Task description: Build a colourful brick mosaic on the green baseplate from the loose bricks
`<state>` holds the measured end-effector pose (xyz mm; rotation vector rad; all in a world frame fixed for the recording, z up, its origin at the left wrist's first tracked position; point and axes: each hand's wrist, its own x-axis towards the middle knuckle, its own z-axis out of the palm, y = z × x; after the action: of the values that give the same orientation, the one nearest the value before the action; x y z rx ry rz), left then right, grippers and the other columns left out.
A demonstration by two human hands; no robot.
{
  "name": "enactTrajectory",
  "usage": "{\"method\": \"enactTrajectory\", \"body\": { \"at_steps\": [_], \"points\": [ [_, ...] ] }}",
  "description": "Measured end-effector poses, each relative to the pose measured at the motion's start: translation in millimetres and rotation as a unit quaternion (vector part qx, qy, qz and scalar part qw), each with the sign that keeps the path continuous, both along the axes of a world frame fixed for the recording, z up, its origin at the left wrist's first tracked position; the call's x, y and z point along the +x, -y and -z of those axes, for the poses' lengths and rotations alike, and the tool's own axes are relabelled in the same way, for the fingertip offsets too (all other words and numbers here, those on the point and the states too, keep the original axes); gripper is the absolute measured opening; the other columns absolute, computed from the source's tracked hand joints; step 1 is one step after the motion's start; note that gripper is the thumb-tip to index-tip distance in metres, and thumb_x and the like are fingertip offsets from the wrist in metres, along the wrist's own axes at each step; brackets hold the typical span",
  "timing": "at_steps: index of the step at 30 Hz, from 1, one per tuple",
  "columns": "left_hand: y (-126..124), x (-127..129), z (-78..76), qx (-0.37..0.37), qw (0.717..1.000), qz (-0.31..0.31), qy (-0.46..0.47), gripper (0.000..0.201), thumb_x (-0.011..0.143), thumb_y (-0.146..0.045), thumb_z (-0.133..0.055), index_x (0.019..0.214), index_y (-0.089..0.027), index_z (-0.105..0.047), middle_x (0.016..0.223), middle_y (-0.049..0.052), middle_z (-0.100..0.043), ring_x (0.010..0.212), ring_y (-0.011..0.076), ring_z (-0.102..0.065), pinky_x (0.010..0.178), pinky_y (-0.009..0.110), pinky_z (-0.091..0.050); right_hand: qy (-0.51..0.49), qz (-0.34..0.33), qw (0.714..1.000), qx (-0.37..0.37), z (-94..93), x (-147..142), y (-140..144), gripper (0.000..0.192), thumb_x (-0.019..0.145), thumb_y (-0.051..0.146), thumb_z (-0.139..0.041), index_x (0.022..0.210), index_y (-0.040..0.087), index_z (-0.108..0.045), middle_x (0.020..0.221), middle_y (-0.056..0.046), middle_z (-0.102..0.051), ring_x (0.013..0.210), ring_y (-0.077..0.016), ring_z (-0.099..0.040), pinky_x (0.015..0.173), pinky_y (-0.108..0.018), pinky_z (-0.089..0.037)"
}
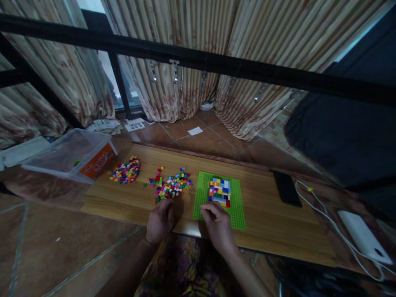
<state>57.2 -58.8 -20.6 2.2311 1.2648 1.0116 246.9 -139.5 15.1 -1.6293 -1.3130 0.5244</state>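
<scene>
Resting at the lower centre of the frame, both hands sit on the near edge of the wooden board (272, 222). Left hand (160, 220): fingers curled loosely, tips touching the near fringe of the middle brick pile (171, 186); whether a brick is pinched under them cannot be told, view too dim. Right hand (218, 227): fingers narrowed together on the near part of the green baseplate (237, 206), just below the coloured brick patch (219, 192); it may hold one brick, not confirmed.

Handling judgement: bricks are small, hard, light plastic, smooth-sided and apt to skid or scatter; best taken one at a time by the two long sides with thumb and forefinger. The baseplate is thin, stiff and light, likely to slide on the wood unless pressed flat.

Further left, a second brick pile (125, 170) beside a clear plastic tub (66, 154). Right of centre, a dark phone (286, 188); far right, a white power bank (363, 237) with cable (321, 210). Curtains (173, 82) fill the upper frame.
</scene>
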Motion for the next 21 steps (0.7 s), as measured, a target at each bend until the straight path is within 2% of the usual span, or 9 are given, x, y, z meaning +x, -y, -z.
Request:
{"method": "enactTrajectory", "body": {
  "at_steps": [6, 11, 21],
  "points": [
    [-1, 0, 4.6, 0.013, 1.000, 0.004, -0.007, 0.017, 0.087, -0.020, -0.041, 0.095, -0.019, -0.057, 0.085, 0.004, -0.065, 0.078, 0.0160, -0.064, 0.071, 0.025, -0.051, -0.003, 0.082, 0.996, 0.033, -1.3, 47, 2, 0.017, 0.084, 0.031, -0.055, 0.086, 0.022, -0.069, 0.088, -0.004, -0.066, 0.083, -0.0176, -0.063, 0.073, -0.029, -0.050],
    [-1, 0, 3.9, 0.025, 1.000, 0.003, -0.011, 0.017, 0.087, -0.020, -0.042, 0.095, -0.019, -0.057, 0.086, 0.005, -0.065, 0.079, 0.0166, -0.064, 0.071, 0.026, -0.051, 0.048, 0.124, 0.991, 0.028, -4.7, 82, -5, 0.021, 0.084, 0.033, -0.053, 0.086, 0.019, -0.068, 0.087, -0.006, -0.067, 0.078, -0.0177, -0.063, 0.070, -0.029, -0.051],
    [-2, 1, 3.9, 0.031, 0.999, 0.008, -0.014, 0.016, 0.087, -0.019, -0.042, 0.093, -0.019, -0.056, 0.083, 0.004, -0.065, 0.076, 0.0158, -0.063, 0.068, 0.025, -0.049, 0.212, 0.096, 0.973, 0.000, -0.2, 86, -16, 0.028, 0.084, 0.021, -0.047, 0.104, 0.018, -0.066, 0.095, -0.008, -0.068, 0.085, -0.0204, -0.063, 0.081, -0.036, -0.051]
  ]
}}
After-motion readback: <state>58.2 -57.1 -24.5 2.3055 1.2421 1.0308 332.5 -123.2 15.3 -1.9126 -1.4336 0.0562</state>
